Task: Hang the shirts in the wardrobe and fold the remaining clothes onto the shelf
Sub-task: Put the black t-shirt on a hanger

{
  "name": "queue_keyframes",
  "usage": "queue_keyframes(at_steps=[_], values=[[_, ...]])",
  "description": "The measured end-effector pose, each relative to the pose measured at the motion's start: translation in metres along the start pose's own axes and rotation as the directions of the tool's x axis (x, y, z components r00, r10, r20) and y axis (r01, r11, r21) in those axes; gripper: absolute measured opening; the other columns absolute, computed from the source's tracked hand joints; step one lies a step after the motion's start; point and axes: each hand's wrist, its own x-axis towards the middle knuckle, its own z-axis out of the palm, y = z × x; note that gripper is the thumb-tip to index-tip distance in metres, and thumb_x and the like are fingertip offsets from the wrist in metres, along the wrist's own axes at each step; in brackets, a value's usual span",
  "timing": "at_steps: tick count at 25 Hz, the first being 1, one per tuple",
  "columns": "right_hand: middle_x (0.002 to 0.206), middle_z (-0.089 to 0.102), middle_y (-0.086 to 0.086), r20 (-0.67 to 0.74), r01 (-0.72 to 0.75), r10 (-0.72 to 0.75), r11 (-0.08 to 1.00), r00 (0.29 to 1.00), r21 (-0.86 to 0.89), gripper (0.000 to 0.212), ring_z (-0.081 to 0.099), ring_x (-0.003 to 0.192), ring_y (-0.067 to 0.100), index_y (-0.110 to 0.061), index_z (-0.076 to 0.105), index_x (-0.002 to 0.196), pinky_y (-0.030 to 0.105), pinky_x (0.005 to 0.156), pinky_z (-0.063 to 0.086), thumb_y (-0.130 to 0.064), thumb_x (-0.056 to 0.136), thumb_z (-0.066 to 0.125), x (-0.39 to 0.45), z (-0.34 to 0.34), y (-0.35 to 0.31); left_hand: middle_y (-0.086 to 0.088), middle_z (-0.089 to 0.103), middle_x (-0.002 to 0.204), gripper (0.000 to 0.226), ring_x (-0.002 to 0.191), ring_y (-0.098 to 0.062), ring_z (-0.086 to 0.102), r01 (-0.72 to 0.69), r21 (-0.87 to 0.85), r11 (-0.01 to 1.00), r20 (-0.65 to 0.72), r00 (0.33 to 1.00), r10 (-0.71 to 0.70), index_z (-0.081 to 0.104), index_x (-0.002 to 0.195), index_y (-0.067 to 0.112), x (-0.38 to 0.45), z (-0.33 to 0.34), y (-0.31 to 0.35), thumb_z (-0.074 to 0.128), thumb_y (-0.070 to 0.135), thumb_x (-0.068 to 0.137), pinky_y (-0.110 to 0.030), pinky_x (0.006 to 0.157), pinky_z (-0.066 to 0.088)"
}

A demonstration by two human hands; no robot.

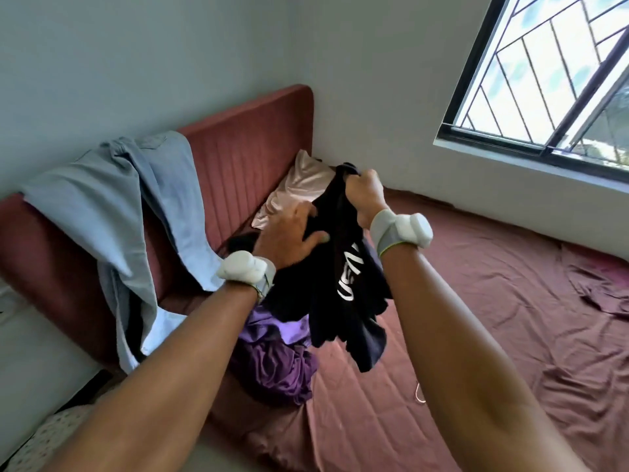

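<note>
We note a black shirt (343, 267) with white lettering held up in the air over the bed (476, 318), its lower part hanging down free. The right hand (364, 195) has its grip closed around a bunched upper edge of the shirt, fist raised. The left hand (289, 236) lies against the fabric lower down, fingers spread and only slightly bent, thumb on the cloth; we read this grip as open. Both wrists carry white bands. Directly beneath the shirt we see a crumpled purple garment (272, 356) on the bed's reddish-brown sheet. Behind the hands a pale satin pillow (296, 189) rests against the padded headboard (255, 141). A light blue garment (136, 206) is draped over the headboard's top on the left. A barred window (551, 73) sits upper right.
</note>
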Motion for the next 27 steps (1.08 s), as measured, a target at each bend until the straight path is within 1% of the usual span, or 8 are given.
queue_keyframes(at_steps=[3, 7, 11, 16, 18, 20, 24, 27], values=[[0.105, 0.062, 0.020, 0.031, -0.101, 0.096, 0.938, 0.995, 0.333, 0.032, 0.066, 0.094, 0.033, -0.001, 0.055, 0.104, 0.046, 0.081, 0.057, -0.020, 0.079, 0.056, 0.014, -0.003, -0.021, -0.010, 0.055, 0.105, 0.075, 0.097, -0.031, 0.056, -0.009, -0.143, 0.990, -0.071, 0.997, -0.002, 0.053, 0.114, 0.007, -0.021, 0.018, 0.022, 0.058, 0.068, 0.070, -0.042, 0.083, 0.049], [0.083, 0.056, 0.013, -0.023, -0.081, 0.113, 0.822, 0.993, 0.563, 0.008, 0.061, 0.072, 0.026, -0.004, 0.054, 0.094, 0.032, 0.062, 0.053, -0.002, 0.090, 0.048, -0.002, -0.024, -0.060, -0.013, 0.059, 0.124, 0.069, 0.114, -0.031, 0.056, 0.382, -0.265, 0.885, 0.312, 0.903, -0.296, 0.056, 0.126, 0.012, -0.033, 0.045, 0.029, 0.071, 0.054, 0.074, -0.038, 0.098, 0.045], [0.092, 0.055, 0.011, 0.062, -0.102, 0.082, 0.711, 0.995, 0.695, 0.003, 0.059, 0.082, 0.026, -0.010, 0.052, 0.093, 0.041, 0.070, 0.052, -0.010, 0.096, 0.054, -0.004, -0.048, -0.053, -0.010, 0.069, 0.094, 0.043, 0.077, -0.029, 0.068, 0.734, -0.616, 0.286, 0.493, 0.642, -0.587, 0.065, 0.112, 0.006, -0.015, 0.026, 0.024, 0.060, 0.042, 0.091, -0.042, 0.060, 0.059], [0.085, 0.058, -0.003, 0.370, -0.193, 0.153, 0.978, 0.916, 0.074, 0.019, 0.052, 0.062, 0.012, -0.024, 0.061, 0.091, 0.027, 0.060, 0.046, -0.041, 0.087, 0.068, -0.035, -0.044, 0.009, -0.006, 0.064, 0.090, 0.042, 0.073, -0.024, 0.062, 0.721, -0.673, -0.164, 0.703, 0.555, -0.445, 0.055, 0.112, 0.018, 0.017, -0.009, 0.038, 0.037, 0.053, 0.099, -0.042, 0.065, 0.054], [0.088, 0.068, 0.001, 0.533, -0.173, 0.101, 0.981, 0.840, 0.087, 0.009, 0.066, 0.068, 0.010, -0.016, 0.064, 0.097, 0.025, 0.061, 0.057, -0.023, 0.091, 0.066, -0.049, -0.029, 0.043, -0.008, 0.065, 0.088, 0.046, 0.072, -0.025, 0.063, 0.710, -0.672, -0.209, 0.714, 0.548, -0.436, 0.056, 0.113, 0.018, 0.020, -0.006, 0.040, 0.029, 0.053, 0.100, -0.039, 0.059, 0.057], [0.109, 0.070, 0.011, 0.616, -0.088, 0.025, 0.993, 0.788, 0.073, 0.033, 0.068, 0.096, 0.017, -0.007, 0.061, 0.117, 0.034, 0.092, 0.055, -0.003, 0.085, 0.070, -0.057, -0.017, 0.081, -0.012, 0.068, 0.093, 0.050, 0.075, -0.028, 0.066, 0.742, -0.641, -0.196, 0.744, 0.538, -0.398, 0.059, 0.112, 0.018, 0.020, -0.005, 0.037, 0.025, 0.054, 0.100, -0.039, 0.057, 0.058], [0.088, 0.067, 0.004, 0.444, -0.045, 0.127, 0.981, 0.887, -0.189, 0.026, 0.064, 0.082, 0.019, -0.008, 0.068, 0.101, 0.045, 0.096, 0.052, -0.001, 0.077, 0.077, -0.057, -0.017, 0.121, -0.018, 0.071, 0.068, 0.066, 0.048, -0.026, 0.066, 0.837, -0.483, 0.257, 0.633, 0.536, -0.558, 0.065, 0.093, 0.005, 0.020, -0.012, 0.013, 0.024, 0.056, 0.099, -0.022, 0.039, 0.048], [0.091, 0.073, -0.001, 0.530, 0.054, 0.048, 0.983, 0.847, -0.174, 0.021, 0.069, 0.084, 0.013, -0.022, 0.074, 0.099, 0.034, 0.088, 0.056, -0.020, 0.078, 0.080, -0.060, -0.022, 0.105, -0.007, 0.058, 0.049, 0.059, 0.028, -0.013, 0.051, 0.809, -0.569, 0.146, 0.550, 0.507, -0.663, 0.064, 0.075, 0.015, 0.020, -0.022, -0.008, 0.027, 0.054, 0.100, -0.011, 0.033, 0.032]])
